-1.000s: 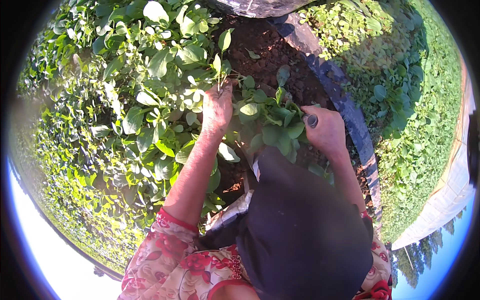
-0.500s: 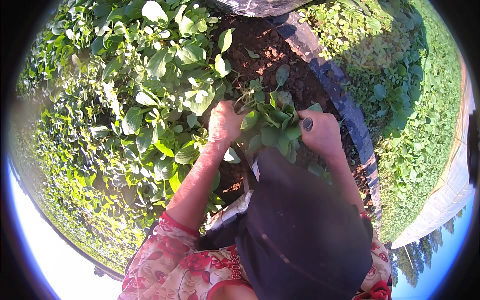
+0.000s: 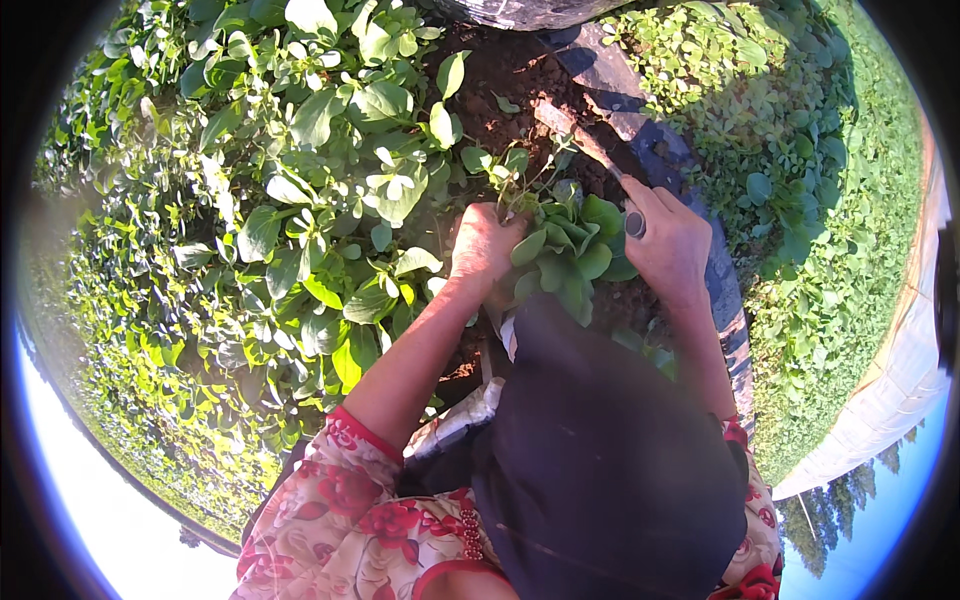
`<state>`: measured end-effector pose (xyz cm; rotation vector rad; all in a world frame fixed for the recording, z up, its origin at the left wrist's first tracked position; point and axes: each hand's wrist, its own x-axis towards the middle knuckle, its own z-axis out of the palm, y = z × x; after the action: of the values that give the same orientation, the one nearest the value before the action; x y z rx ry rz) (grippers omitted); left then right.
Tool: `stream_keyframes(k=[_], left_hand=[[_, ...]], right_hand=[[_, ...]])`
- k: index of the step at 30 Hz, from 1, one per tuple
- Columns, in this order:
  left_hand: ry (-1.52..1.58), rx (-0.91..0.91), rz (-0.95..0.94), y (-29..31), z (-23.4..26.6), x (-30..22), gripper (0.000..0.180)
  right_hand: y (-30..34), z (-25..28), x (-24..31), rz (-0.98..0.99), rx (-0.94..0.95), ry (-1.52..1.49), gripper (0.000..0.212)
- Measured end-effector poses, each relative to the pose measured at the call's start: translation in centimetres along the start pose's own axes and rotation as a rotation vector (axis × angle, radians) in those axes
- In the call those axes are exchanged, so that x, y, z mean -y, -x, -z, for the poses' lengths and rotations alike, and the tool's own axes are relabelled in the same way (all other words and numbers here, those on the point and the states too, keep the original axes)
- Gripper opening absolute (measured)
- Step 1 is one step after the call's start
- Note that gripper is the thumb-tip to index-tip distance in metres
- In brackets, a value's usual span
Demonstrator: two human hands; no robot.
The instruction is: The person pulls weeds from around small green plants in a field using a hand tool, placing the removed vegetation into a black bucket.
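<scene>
My left hand is closed at the base of a bunch of leafy greens, whose round leaves spread to its right. Thin stems and roots show just above my fingers. In my closed right hand is a knife with a worn, soil-coloured blade pointing away and to the left, over bare earth. The round butt of its handle shows at my fist. Blade and bunch are apart. My fingertips on the left are partly hidden by leaves.
Dense leafy plants fill the left side. Brown soil runs between them and a dark strip on the right. Beyond that strip grows another green bed. A dark rounded object stands at the far edge.
The knife blade, hidden before, now shows beyond my right fist. Both hands have shifted a little to the right, the greens moving along with the left one.
</scene>
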<state>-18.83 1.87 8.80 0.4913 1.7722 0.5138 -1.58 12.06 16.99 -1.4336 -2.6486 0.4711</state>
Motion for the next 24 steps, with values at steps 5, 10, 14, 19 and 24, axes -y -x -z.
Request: stream_keyframes(k=[5,10,14,19,24], left_hand=[[0.056,0.043,0.024,-0.1,-0.3,-0.3,0.031],[-0.008,0.054,0.048,0.2,0.0,-0.4,0.033],[-0.011,0.077,0.031,0.0,-0.2,0.8,0.031],[-0.487,-0.073,-0.307,2.3,1.5,-1.8,0.020],[-0.129,-0.359,-0.551,0.6,4.4,-3.5,0.031]], right_hand=[[1.4,-2.7,-0.7,0.303,0.114,0.193,0.029],[2.9,-1.0,-0.8,0.218,0.208,0.003,0.030],[2.1,-1.8,-0.2,-0.036,0.118,-0.265,0.025],[2.1,-3.2,-0.7,-0.261,0.305,-0.377,0.017],[2.2,-3.1,-0.6,-0.273,0.324,-0.333,0.018]])
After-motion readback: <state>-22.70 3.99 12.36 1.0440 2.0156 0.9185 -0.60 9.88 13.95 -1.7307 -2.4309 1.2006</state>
